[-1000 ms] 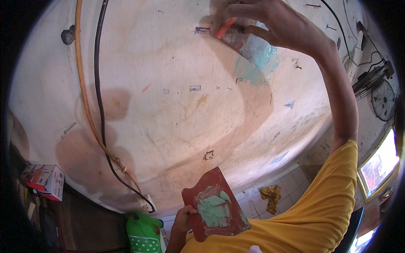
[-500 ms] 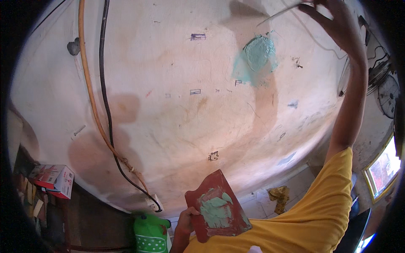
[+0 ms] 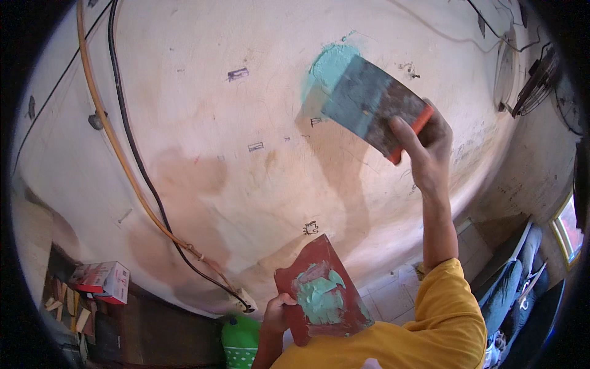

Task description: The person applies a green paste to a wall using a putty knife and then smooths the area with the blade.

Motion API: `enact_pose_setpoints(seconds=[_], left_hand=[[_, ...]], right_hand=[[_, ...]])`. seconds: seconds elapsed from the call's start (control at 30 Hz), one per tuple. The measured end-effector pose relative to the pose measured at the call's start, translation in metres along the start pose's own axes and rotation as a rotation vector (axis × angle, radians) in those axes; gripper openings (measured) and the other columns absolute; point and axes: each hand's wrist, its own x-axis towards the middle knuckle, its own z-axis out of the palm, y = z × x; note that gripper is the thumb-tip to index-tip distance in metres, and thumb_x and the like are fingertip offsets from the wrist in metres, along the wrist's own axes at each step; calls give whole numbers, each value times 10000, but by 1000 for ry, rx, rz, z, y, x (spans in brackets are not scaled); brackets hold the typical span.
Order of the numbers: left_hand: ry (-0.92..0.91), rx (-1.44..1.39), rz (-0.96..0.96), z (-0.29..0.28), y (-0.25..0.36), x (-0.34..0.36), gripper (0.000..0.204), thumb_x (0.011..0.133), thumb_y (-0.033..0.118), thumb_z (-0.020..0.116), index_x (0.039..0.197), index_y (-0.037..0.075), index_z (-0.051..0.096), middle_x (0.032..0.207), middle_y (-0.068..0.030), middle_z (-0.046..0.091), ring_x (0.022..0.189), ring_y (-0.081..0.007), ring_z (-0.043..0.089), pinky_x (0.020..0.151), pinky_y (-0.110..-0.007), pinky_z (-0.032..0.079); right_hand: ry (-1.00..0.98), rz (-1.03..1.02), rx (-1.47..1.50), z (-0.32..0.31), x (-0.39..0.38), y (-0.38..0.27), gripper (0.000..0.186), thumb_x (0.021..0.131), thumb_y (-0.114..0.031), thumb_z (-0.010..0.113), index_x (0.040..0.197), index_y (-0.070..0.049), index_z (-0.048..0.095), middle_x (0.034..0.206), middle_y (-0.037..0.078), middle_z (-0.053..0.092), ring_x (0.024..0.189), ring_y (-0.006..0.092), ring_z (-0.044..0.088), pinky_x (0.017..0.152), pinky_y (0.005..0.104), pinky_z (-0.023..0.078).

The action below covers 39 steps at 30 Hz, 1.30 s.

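My right hand [image 3: 427, 144] is closed around the red-edged back of a wide, dark flat putty knife [image 3: 375, 101]. The blade's far edge lies against or very near a round patch of pale green putty [image 3: 332, 64] on the wall; contact is hard to tell. Low in front of my body, my left hand [image 3: 278, 312] grips the left side of a reddish-brown flat board [image 3: 301, 332]. A thick heap of the same green putty [image 3: 321, 298] is spread over the board's middle.
The pale wall [image 3: 246, 203] carries small drawn marks and stains. An orange-brown cable [image 3: 114, 144] and a black cable [image 3: 132, 147] run down to a socket [image 3: 247, 301] at lower left. Nearby are a red-and-white box [image 3: 103, 280] and a green bag [image 3: 239, 338]. Dark chairs [image 3: 513, 286] stand at right.
My right hand has come down and left from high up, bringing the putty knife's broad face over the wall patch. The board remains in my left hand. The view has shifted slightly.
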Motion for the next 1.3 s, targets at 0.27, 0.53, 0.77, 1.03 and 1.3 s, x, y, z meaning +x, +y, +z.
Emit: enact_pose_setpoints(seconds=[0.27,0.53,0.77,1.03,1.3], left_hand=[[161,86,34,8,-9,-12,425,687,103,475,1089,-28,520,1019,-132,603,915,-266,590,854,-376,456],[157,30,35,-4,-16,-15,405,685,107,478,1060,-32,537,998,-132,608,882,-253,599,824,-378,470],[1,42,136,-7,-20,-12,421,689,108,474,1079,-37,528,1018,-143,604,896,-264,598,828,-381,473],[-5,-13,36,-11,-18,-12,428,692,95,460,1094,-42,516,1037,-151,598,923,-273,593,854,-382,463],[310,308,104,28,-18,-16,444,685,91,454,1105,-45,506,1041,-152,595,928,-276,589,859,-382,460]], right_hand=[[8,51,135,29,37,10,218,810,-138,629,895,53,572,690,77,601,511,96,553,379,209,409],[6,96,136,32,42,22,212,813,-151,617,869,46,565,681,78,596,499,102,546,362,213,401],[47,99,66,30,27,22,194,807,-133,606,860,47,558,679,80,592,490,106,544,358,215,400],[34,62,148,31,37,17,211,807,-141,610,879,50,557,686,88,596,509,112,562,373,222,419],[76,90,147,30,29,39,239,820,-168,634,898,46,559,722,87,603,557,115,569,418,229,441]])
